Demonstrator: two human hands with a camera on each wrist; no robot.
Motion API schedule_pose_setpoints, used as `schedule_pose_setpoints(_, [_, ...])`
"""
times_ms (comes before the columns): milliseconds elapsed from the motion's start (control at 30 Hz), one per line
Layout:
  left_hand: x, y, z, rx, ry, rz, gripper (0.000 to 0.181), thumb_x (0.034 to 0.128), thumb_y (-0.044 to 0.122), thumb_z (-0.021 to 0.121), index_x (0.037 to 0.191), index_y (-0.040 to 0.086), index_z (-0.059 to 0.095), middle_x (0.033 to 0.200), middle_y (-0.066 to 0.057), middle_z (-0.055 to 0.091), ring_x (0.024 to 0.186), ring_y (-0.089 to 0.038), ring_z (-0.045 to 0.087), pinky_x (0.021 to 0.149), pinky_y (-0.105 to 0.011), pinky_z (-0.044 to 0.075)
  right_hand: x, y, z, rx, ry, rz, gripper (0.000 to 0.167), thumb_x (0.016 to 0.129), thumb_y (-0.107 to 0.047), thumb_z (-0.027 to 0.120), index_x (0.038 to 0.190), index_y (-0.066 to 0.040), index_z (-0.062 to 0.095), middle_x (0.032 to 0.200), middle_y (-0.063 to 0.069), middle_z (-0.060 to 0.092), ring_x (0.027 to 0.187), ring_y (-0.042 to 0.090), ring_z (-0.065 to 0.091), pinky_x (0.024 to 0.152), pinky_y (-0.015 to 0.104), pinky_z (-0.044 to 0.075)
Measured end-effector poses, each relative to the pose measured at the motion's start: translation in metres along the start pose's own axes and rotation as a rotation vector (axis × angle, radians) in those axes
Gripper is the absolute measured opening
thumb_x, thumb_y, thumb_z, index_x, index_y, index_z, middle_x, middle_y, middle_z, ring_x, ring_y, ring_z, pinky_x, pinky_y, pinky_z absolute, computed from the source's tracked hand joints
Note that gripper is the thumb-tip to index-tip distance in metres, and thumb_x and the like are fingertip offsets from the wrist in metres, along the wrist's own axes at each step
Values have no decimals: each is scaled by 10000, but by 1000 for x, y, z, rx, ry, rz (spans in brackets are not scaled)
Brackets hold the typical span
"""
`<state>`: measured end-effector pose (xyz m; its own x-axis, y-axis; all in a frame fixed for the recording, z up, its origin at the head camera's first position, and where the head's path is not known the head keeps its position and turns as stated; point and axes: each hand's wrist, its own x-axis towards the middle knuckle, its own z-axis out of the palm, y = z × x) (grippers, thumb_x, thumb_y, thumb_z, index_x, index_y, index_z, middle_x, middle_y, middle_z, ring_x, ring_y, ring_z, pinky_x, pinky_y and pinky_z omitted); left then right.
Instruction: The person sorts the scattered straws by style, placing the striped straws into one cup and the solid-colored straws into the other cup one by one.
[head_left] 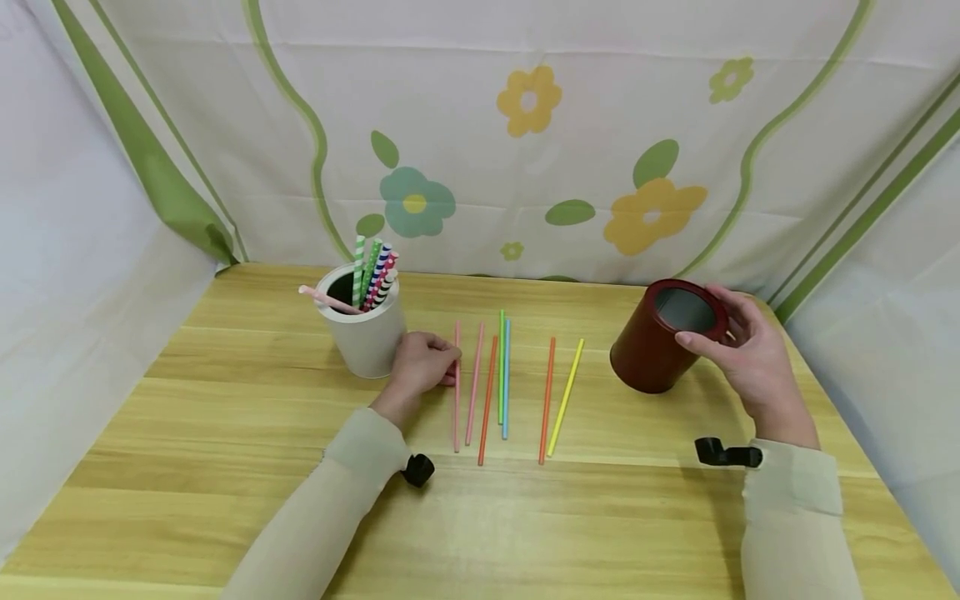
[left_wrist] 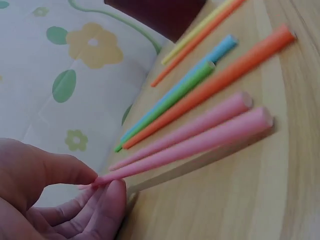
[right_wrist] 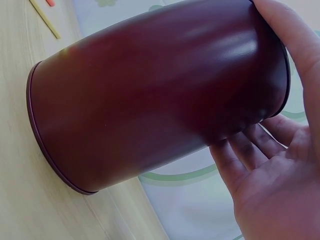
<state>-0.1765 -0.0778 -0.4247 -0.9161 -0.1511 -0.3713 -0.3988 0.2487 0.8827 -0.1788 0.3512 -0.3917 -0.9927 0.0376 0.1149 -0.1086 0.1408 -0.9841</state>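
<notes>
My left hand point(head_left: 422, 364) pinches the leftmost pink straw point(head_left: 456, 417) between thumb and fingertips, toward the straw's far end. In the left wrist view, a shadow runs beside this pink straw point(left_wrist: 200, 144). A second pink straw point(head_left: 475, 383) lies just to its right, apart from the fingers. My right hand point(head_left: 757, 358) grips the upper rim of a dark red cylindrical container point(head_left: 648, 354), thumb on the near side and fingers round the far right. Close up in the right wrist view, the container point(right_wrist: 150, 95) shows a smooth, glossy side.
Beside my left hand, a white container point(head_left: 367, 342) holds several patterned straws point(head_left: 375, 275). Across the wooden table point(head_left: 600, 525) lie orange straws point(head_left: 547, 400), a green straw point(head_left: 502, 367), a blue straw point(head_left: 506, 392) and a yellow straw point(head_left: 566, 398). A flowered curtain point(head_left: 480, 108) hangs behind.
</notes>
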Motion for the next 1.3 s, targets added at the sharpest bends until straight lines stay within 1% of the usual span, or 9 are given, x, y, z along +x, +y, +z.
schedule_pose_setpoints(167, [1,1,2,-145,-47,-17,236,1015,80,704,1215,-44,721,999,-161,762,708,-136,732,717,-301,668,1,2,-1,11,-1,-5,798,903,24,841,1595,-179,500,1431,-147,559,1254,-15,572,930,40,489])
schedule_pose_setpoints(300, [-1,6,4,-250,-65,3,269,1032,91,709,1267,-38,707,1103,-207,767,804,-165,755,841,-360,677,1,1,0,19,-7,-15,796,904,31,837,1597,-167,497,1440,-137,557,1261,-4,569,935,43,488])
schedule_pose_setpoints(367, [-3,10,4,-296,-72,21,275,1038,98,710,1280,-33,703,1140,-210,758,862,-181,760,890,-379,671,1,1,0,20,-9,-17,796,905,32,834,1598,-165,496,1443,-136,556,1263,-4,568,936,44,487])
schedule_pose_setpoints(467, [-7,17,5,-356,-75,58,271,1034,101,723,1275,-21,708,1141,-180,748,909,-189,761,920,-384,665,0,0,0,16,-9,-17,795,907,31,833,1598,-167,496,1442,-137,557,1261,-8,570,935,45,488])
schedule_pose_setpoints(600, [-13,29,7,-407,-59,139,234,1019,98,743,1226,-11,726,1085,-142,751,888,-177,776,917,-392,667,-1,0,1,17,-10,-15,797,907,33,832,1600,-166,495,1440,-136,563,1255,-6,574,933,47,489])
schedule_pose_setpoints(800, [-25,59,12,-441,-28,283,184,997,92,763,1158,7,735,1046,-117,735,882,-173,772,871,-360,674,0,0,1,-14,1,-2,798,910,25,833,1605,-161,488,1439,-147,565,1243,-2,575,925,55,489])
schedule_pose_setpoints(967, [-35,90,22,-518,-34,386,148,983,32,758,1115,-21,718,998,-104,712,860,-171,760,839,-352,677,0,0,0,-13,7,1,805,907,22,837,1607,-156,483,1439,-142,563,1246,5,573,921,54,494])
schedule_pose_setpoints(1167, [-45,125,38,-634,-72,450,133,989,-30,732,1115,-46,690,969,-81,681,848,-165,735,842,-345,676,-1,0,1,-7,13,-2,816,901,33,838,1611,-131,471,1442,-134,557,1248,0,580,916,53,509])
schedule_pose_setpoints(1300, [-50,142,54,-687,-82,476,141,989,-53,716,1126,-55,686,985,-80,678,855,-161,720,851,-336,674,0,-1,3,-14,14,0,813,901,29,839,1608,-139,475,1445,-133,556,1244,-2,584,920,54,509])
